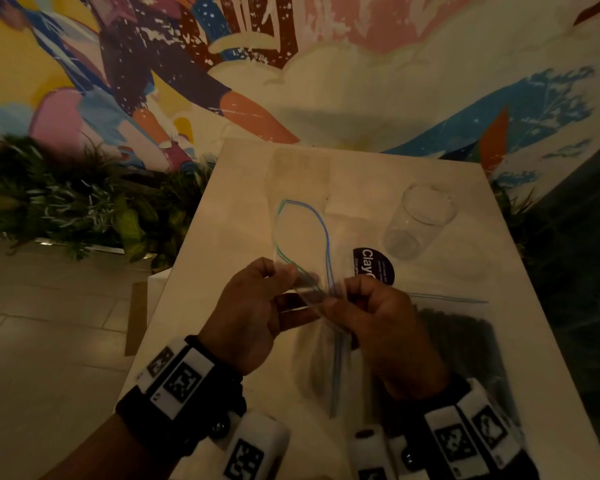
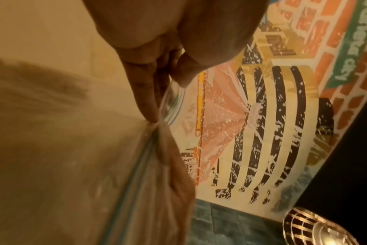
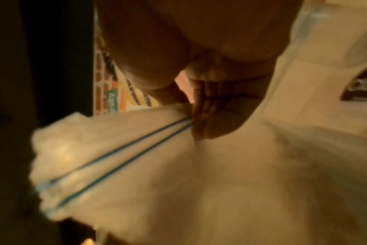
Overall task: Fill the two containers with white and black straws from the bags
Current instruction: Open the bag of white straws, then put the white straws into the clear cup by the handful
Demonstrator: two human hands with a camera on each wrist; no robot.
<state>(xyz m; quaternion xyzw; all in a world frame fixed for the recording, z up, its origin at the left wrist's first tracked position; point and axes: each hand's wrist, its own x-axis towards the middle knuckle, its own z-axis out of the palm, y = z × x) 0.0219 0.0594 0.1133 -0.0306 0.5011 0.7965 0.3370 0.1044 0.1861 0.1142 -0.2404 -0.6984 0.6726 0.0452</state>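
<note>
Here the person is holding a clear zip bag (image 1: 302, 233) up over a white table (image 1: 222, 216), both hands meeting at its blue zip strip. The left hand (image 1: 253, 313) is pinching one lip of the bag between thumb and fingers, and the left wrist view shows a finger (image 2: 144, 92) pressing along the plastic just beside the strip. The right hand (image 1: 378, 327) is pinching the other lip, its fingers curling round the strip where the two blue lines (image 3: 126, 149) are running away from it. Beyond the hands the strip is bowing apart into a loop, so the mouth is standing open there. The bag's contents are hard to make out; they are looking pale against the table.

A second zip bag (image 1: 465, 334) is lying flat on the table to the right of the right hand, with black straws (image 1: 458, 341) showing dark inside it. A clear cup (image 1: 416, 223) is standing upright toward the far right of the table, well apart from the hands. A round dark sticker (image 1: 374, 265) is lying between the cup and the right hand.
</note>
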